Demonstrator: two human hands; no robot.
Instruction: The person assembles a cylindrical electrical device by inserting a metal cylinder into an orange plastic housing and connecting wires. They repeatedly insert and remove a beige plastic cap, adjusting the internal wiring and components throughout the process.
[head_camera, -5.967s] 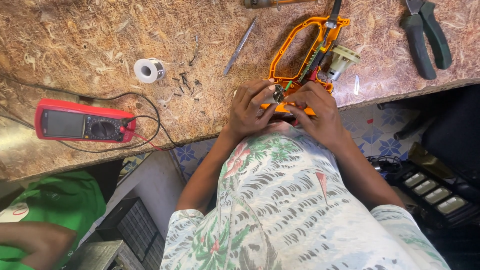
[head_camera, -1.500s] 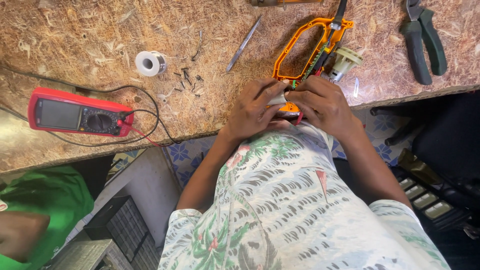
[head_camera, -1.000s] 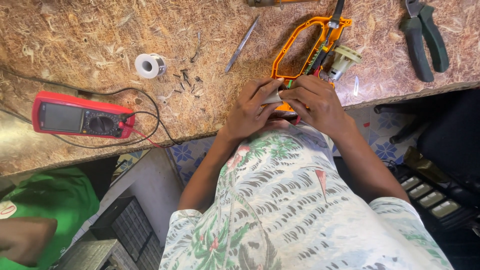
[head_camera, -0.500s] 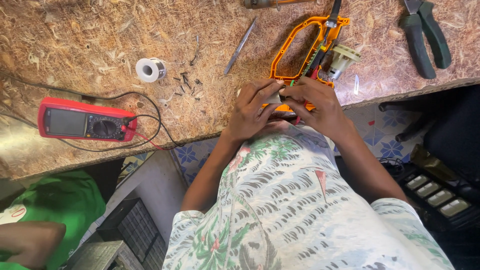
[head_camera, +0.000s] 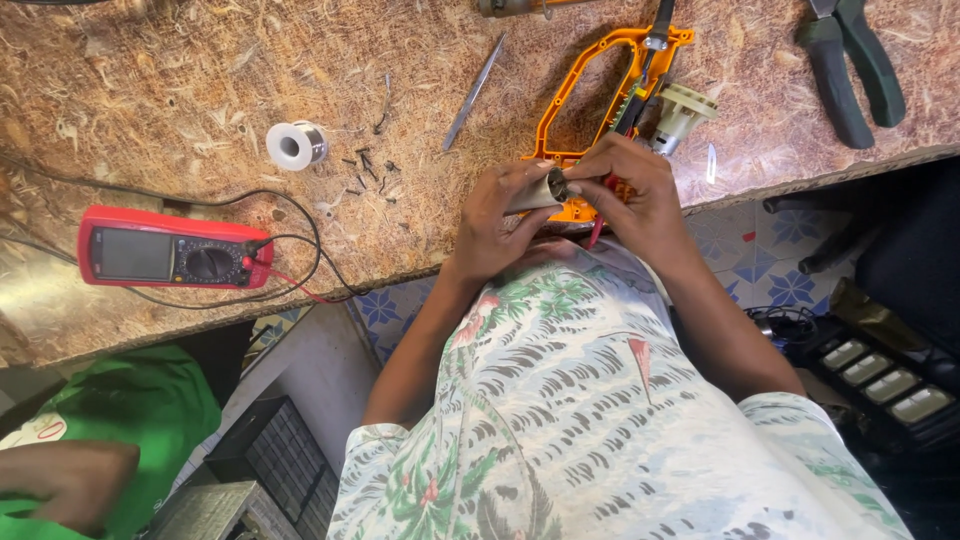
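Note:
My left hand (head_camera: 495, 220) grips a small grey cylindrical part (head_camera: 542, 190) at the near edge of the chipboard bench (head_camera: 200, 90). My right hand (head_camera: 630, 195) meets it from the other side, its fingertips pinched at the cylinder's end, where thin red wires (head_camera: 598, 225) run down. Both hands work just in front of an opened orange power-tool housing (head_camera: 600, 90) with a beige motor part (head_camera: 680, 112) at its right side.
A red multimeter (head_camera: 170, 258) with black and red leads lies at the left. A solder spool (head_camera: 297, 146), loose dark screws (head_camera: 365, 165), a metal blade-like tool (head_camera: 475, 90) and green-handled pliers (head_camera: 850, 70) lie on the bench. A person in green (head_camera: 110, 440) sits lower left.
The hands have lifted slightly off the housing's lower end and the grey cylinder now shows between them. The view has shifted a little.

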